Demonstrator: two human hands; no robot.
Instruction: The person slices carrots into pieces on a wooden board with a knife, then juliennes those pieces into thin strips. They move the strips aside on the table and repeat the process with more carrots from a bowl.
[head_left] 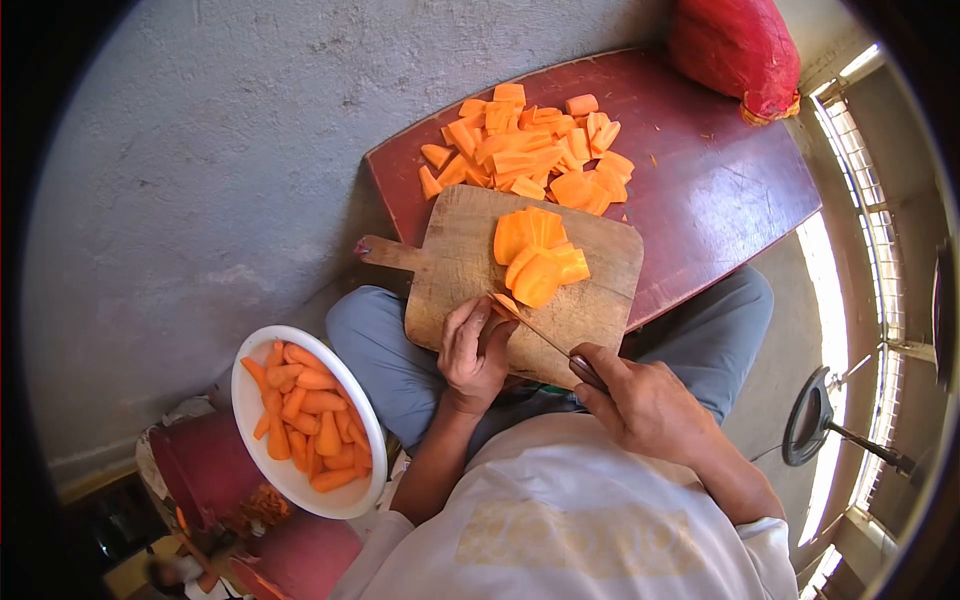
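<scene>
My right hand [650,400] is wrapped round the dark handle of a knife [545,338]. Its thin blade points up and left, reaching the fingertips of my left hand [470,355]. There, my left fingers pinch a piece of carrot [506,303] at the blade, partly hidden by the fingers. Both hands work over the near edge of a worn wooden cutting board [455,250], whose handle points left. Just beyond the blade, thick cut carrot slices [535,260] lie in a small pile on the board.
A heap of cut carrots [530,150] sits on the dark red table [720,190] beyond the board. At lower left, a white bowl [375,470] holds several peeled carrots [310,415]. A red sack [735,50] stands at the far right corner; a wall [220,170] runs along the left.
</scene>
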